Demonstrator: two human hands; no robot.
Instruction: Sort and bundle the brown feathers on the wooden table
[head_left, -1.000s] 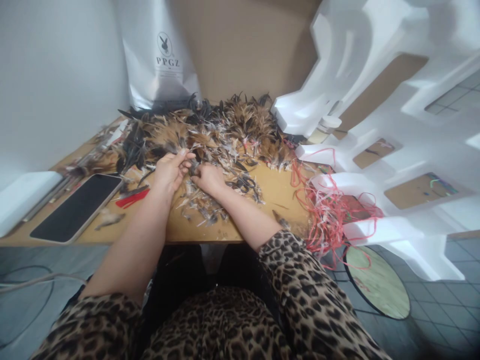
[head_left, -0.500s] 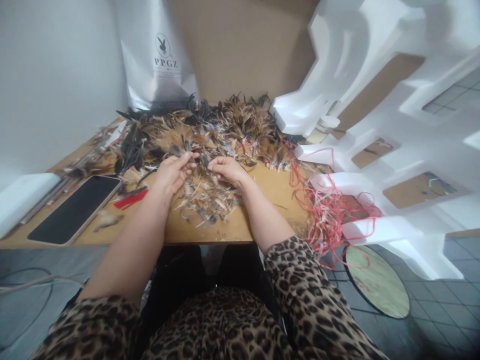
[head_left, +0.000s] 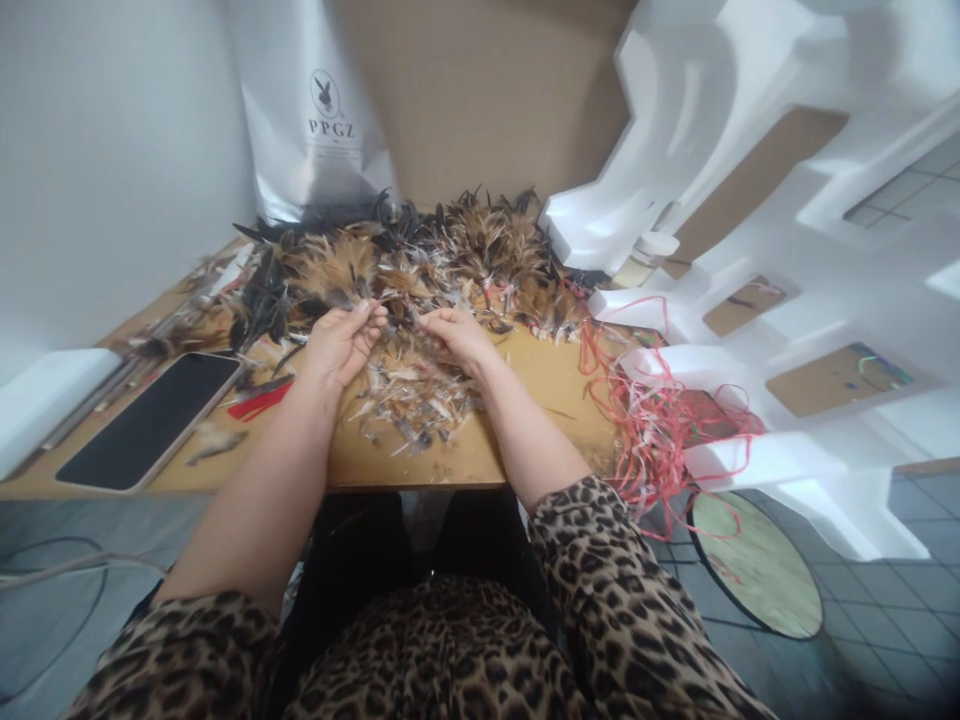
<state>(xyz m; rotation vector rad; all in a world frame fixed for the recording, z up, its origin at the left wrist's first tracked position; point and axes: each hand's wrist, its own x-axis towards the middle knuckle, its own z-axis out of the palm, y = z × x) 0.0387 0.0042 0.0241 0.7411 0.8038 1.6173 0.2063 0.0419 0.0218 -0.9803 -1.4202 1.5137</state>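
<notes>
My left hand [head_left: 345, 340] is closed in a pinch over the middle of the table. Out of its fingertips fans a bunch of brown feathers [head_left: 336, 262], spread up and away from me. To its right, my right hand [head_left: 456, 338] is also closed, thumb and forefinger together; whatever lies between them is too small to make out. Below and between both hands lies a litter of loose feather bits [head_left: 416, 400]. A heap of brown and black feathers [head_left: 484, 235] stretches across the back of the table behind the hands.
A phone [head_left: 154, 420] lies at the left, near a red strip [head_left: 259, 400]. Tangled pink string [head_left: 652, 430] hangs over white foam pieces [head_left: 795, 450] at the right. A lidded jar [head_left: 646, 255] stands behind. A silver bag [head_left: 315, 120] leans at the back. A round stool [head_left: 754, 565] is below.
My left hand has drawn slightly left with the brown feather bunch, widening the gap between the hands. My right hand has shifted only a little.
</notes>
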